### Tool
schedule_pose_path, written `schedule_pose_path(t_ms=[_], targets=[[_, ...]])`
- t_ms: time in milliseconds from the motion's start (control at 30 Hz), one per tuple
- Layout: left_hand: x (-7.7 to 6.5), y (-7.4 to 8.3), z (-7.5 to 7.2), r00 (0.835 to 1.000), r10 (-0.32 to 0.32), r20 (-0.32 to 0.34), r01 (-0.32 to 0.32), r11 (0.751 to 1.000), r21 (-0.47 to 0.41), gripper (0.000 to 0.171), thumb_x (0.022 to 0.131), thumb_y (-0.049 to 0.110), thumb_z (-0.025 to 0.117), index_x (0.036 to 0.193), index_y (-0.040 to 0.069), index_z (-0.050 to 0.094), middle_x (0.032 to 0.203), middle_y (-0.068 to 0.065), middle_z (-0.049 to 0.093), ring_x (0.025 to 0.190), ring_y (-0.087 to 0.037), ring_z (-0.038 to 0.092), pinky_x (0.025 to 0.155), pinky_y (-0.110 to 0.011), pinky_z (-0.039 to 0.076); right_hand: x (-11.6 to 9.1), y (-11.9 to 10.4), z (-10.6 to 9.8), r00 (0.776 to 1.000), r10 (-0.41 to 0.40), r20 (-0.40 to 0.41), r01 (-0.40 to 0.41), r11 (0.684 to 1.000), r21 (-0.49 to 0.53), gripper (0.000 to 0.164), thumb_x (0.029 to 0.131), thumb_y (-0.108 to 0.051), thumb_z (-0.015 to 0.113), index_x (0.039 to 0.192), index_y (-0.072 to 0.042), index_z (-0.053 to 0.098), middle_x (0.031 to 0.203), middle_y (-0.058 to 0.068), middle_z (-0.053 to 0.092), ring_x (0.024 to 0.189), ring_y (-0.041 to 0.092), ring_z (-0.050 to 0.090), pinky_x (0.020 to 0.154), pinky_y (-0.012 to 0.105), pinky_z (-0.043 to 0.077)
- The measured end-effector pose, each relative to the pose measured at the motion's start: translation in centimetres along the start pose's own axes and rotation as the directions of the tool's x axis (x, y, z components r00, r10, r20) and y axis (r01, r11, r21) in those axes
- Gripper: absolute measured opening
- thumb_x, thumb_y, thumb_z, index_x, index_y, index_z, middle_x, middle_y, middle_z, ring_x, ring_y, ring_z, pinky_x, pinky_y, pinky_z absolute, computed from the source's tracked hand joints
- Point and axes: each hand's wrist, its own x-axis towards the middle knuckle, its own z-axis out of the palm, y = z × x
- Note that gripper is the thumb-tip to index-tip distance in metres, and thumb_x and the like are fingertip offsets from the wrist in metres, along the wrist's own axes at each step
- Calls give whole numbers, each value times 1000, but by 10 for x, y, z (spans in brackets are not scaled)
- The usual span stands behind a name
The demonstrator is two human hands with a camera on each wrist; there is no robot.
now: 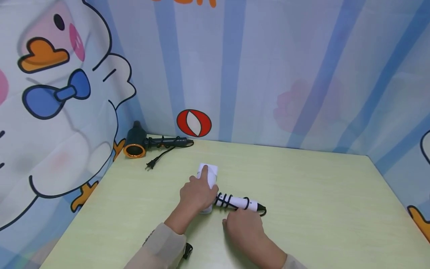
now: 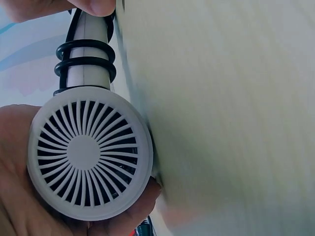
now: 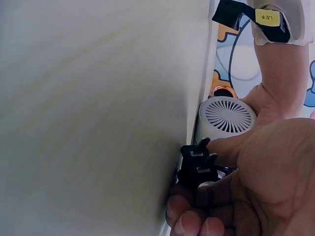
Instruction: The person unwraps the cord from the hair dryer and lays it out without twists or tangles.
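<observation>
Yellow "L" label (image 3: pixel 267 17) by left cuff (image 3: pixel 299 24), left hand (image 1: pixel 198 192) around white hair dryer (image 2: pixel 83 153), right hand (image 1: pixel 244 226) tight on plug (image 3: pixel 196 164)

Booth-like staged setup: cartoon-printed cloth backdrop (image 1: pixel 265 74) enclosing pale table (image 1: pixel 319 209).

Head view: from above, facing forward and down; distant enough to take in the tabletop (image 1: pixel 319 194), white hair dryer (image 1: pixel 212 178) and striped backdrop (image 1: pixel 262 74). Left wrist: turned sideways, very close, straight at the dryer's round grille (image 2: pixel 83 152). Right wrist: also sideways, close on right hand (image 3: pixel 266 172) and black plug (image 3: pixel 198 164). Same grille, farther off there: shared by 2 wrist views.
</observation>
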Motion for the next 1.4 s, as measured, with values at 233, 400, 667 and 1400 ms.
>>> schedule_pose_path(t_ms=[233,400,667,1400], targets=[[-1,-3,-2,1000,0,-7,0,999,-34,75,98,50,54,161,22,26,111,-23,57,79,-33,57,64,-47,48,0,1,-3,1000,11,-12,-11,1000,10,31,86,-17,71,58,-12,57,55,2,51,51,18,55,43,43,50],[-1,-6,-3,1000,9,-13,-9,998,-54,74,99,50,53,161,21,25,113,-24,57,81,-34,58,66,-48,49,0,2,-6,1000,16,-16,-15,1000,12,28,84,-9,70,59,-11,58,55,2,52,51,17,55,43,41,51],[0,-14,-1,999,-18,-49,10,988,-151,73,98,50,53,160,23,25,112,-22,56,82,-35,56,65,-47,46,-3,8,-4,999,-12,-34,15,995,103,19,83,0,70,67,-6,61,60,4,54,54,19,56,44,38,50],[-9,-32,-24,999,38,2,-33,875,-484,72,101,44,53,161,28,17,124,-16,58,96,-27,61,70,-39,51,-6,35,-10,998,-57,32,39,911,411,26,96,-2,54,118,12,54,96,20,65,87,32,68,73,45,55]])
